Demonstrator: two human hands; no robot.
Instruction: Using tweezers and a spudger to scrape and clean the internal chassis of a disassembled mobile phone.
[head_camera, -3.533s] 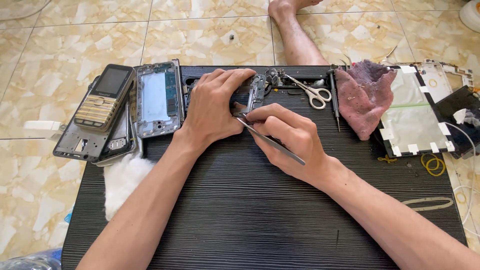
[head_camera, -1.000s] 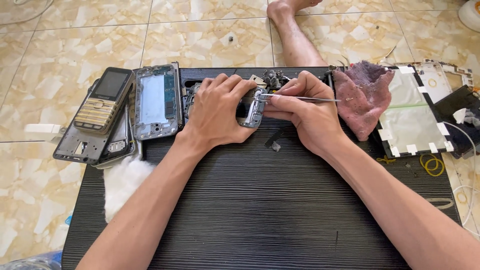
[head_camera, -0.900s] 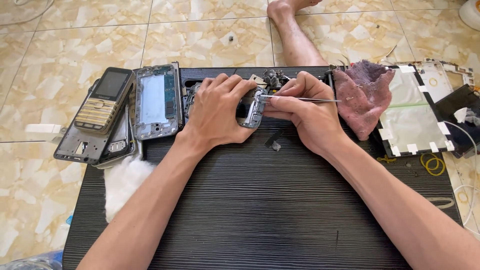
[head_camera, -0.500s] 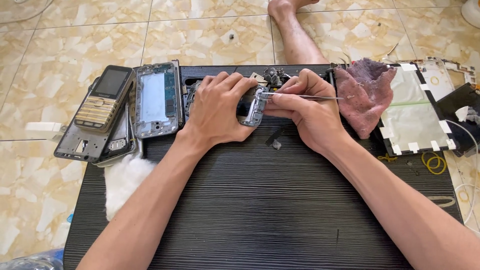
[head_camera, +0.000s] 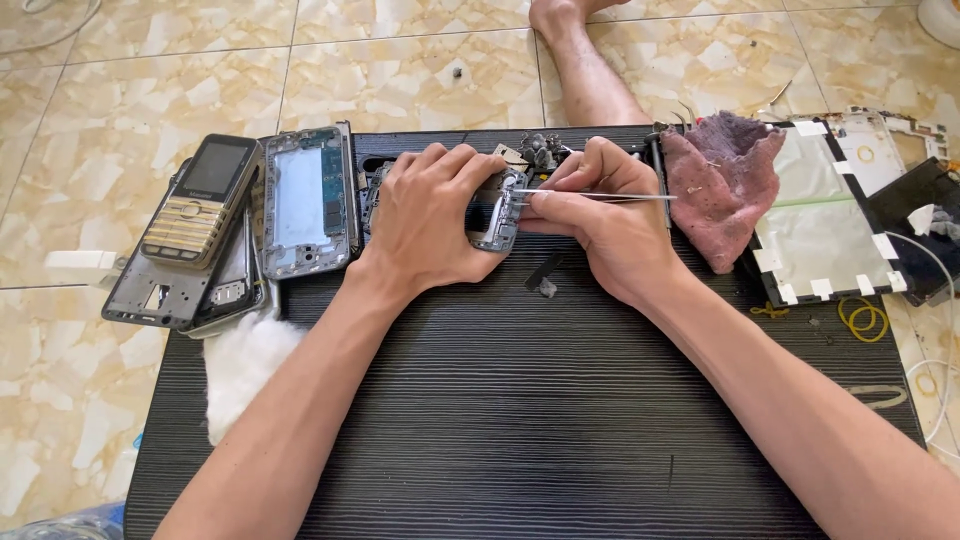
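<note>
Head view, looking straight down: small phone frame (head_camera: 497, 212) sits at the far-centre of the ribbed black mat (head_camera: 520, 420), and both hands are on it; left hand (head_camera: 432, 215) curls over the frame's left side, fingers wrapped round its far edge, pressing it down onto the mat; right hand (head_camera: 610, 225) is just to the right, thumb & fingers pinched tight on slim metal tweezers (head_camera: 590, 195), which lie nearly level w/ the tips pointing left and meeting the frame's upper edge; can't tell what the tips are gripping, too small. Just near of the frame, a little dark loose part (head_camera: 543, 272) lies on the mat, apart from both hands; a cluster of small metal bits (head_camera: 541, 150) sits just beyond the hands at the mat's far edge. Left of the left hand: a stripped silver phone chassis (head_camera: 305, 200), then a gold-keyed bar phone (head_camera: 200, 202) stacked on more flat housings; white cotton wad (head_camera: 240, 365) nearer, at the mat's left edge. Right of the right hand: crumpled pink cloth (head_camera: 725, 185), then a pale screen panel (head_camera: 820, 215) w/ white tape tabs; yellow rubber band (head_camera: 865, 318) near it. Bare foot (head_camera: 575, 50) on the tiled floor (head_camera: 150, 70) at the far side.
</note>
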